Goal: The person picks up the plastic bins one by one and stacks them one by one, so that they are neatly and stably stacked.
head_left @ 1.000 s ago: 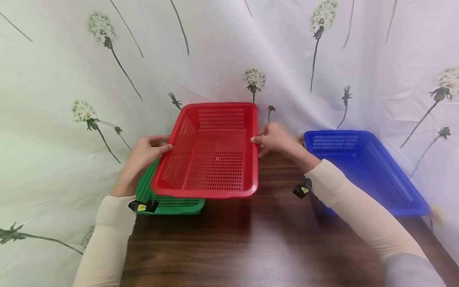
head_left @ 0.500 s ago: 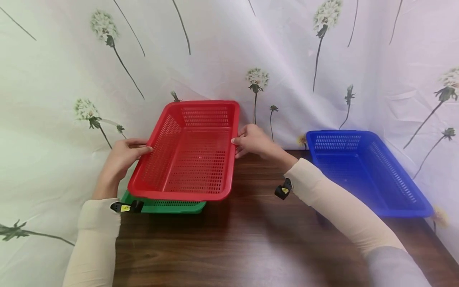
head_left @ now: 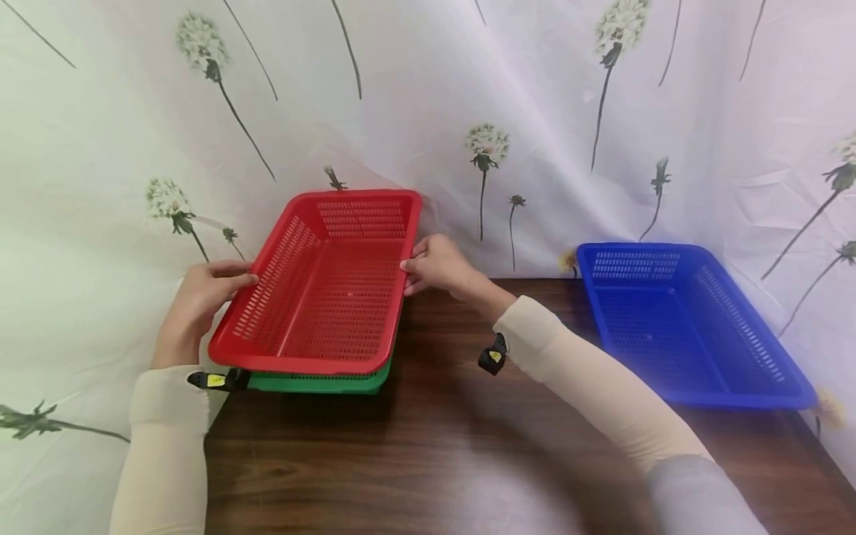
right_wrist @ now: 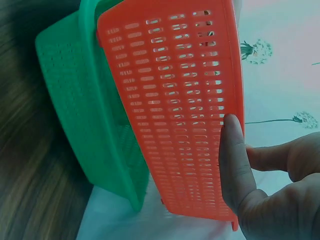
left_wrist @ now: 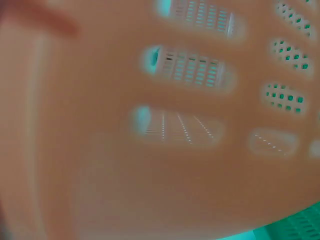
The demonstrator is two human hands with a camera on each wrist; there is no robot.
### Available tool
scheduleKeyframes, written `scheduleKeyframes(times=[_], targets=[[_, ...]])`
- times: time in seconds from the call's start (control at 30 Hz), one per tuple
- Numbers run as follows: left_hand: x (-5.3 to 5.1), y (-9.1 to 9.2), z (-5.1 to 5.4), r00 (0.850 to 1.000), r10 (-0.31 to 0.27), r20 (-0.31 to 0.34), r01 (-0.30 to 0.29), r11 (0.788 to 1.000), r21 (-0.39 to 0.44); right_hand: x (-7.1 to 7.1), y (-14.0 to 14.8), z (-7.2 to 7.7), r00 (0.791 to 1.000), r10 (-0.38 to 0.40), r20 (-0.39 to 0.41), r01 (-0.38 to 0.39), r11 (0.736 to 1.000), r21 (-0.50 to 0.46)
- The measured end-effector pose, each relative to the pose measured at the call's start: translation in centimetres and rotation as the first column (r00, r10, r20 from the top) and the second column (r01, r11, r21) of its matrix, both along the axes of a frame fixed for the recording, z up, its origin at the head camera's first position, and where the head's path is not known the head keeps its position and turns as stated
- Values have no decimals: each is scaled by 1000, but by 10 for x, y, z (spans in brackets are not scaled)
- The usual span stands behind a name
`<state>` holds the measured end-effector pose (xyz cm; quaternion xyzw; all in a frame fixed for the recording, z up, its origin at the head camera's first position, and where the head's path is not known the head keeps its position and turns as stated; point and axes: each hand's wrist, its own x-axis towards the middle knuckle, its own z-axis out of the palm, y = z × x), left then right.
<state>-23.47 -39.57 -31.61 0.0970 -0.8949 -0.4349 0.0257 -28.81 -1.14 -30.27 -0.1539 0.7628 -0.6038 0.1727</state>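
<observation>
A red plastic basket (head_left: 341, 297), rectangular with slotted walls, is held tilted over a green basket (head_left: 321, 383) at the table's left. My left hand (head_left: 200, 297) grips its left rim, thumb on top. On the opposite rim, my right hand (head_left: 441, 264) pinches the edge between thumb and fingers. The right wrist view shows the red basket's slotted side (right_wrist: 170, 110) at the mouth of the green basket (right_wrist: 65, 90); whether they touch, I cannot tell. In the left wrist view the red basket's wall (left_wrist: 150, 180) fills nearly everything, and the left fingers are mostly hidden.
A blue basket (head_left: 669, 334) of similar shape stands at the right side of the dark wooden table (head_left: 428, 461). Behind and along the sides hangs a white curtain (head_left: 414, 89) printed with dandelions.
Both hands have carried the red basket leftward and slightly down, so it now covers most of the green basket. The blue basket stays in place.
</observation>
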Motion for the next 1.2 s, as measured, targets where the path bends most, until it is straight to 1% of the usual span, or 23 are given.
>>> scheduleKeyframes(times=[0.1,0.27,0.37,0.43,0.53,0.67,0.73,0.83,0.93,1.03,1.2], targets=[[-1,-7,-2,1000,-2,-7,2,1000,24,-2,-7,-2,1000,8,10,-8,1000,-16],[1,-15,-3,1000,14,-5,-14,998,64,-4,-15,-7,999,20,34,-19,1000,-20],[3,-17,-4,1000,30,5,-30,997,69,-4,-19,-11,999,26,44,-25,1000,-10],[4,-19,-6,999,42,7,-43,997,67,-5,-21,-14,999,28,46,-28,1000,-1],[5,-21,-13,998,58,3,-59,998,30,-6,-24,-21,998,33,47,-34,999,14],[5,-23,-25,998,67,0,-66,997,-34,-7,-29,-31,997,40,59,-42,999,30],[4,-23,-30,997,71,4,-71,996,-53,-7,-31,-36,997,39,64,-41,999,35],[2,-22,-39,996,81,23,-79,995,-65,-10,-33,-43,997,33,64,-35,999,39],[0,-21,-47,995,96,39,-93,993,-72,-12,-34,-49,998,27,60,-31,997,64],[-2,-19,-53,994,106,35,-102,991,-89,-13,-35,-55,998,25,61,-31,995,99],[-4,-16,-60,993,113,32,-109,989,-98,-14,-36,-64,997,31,71,-41,989,141]])
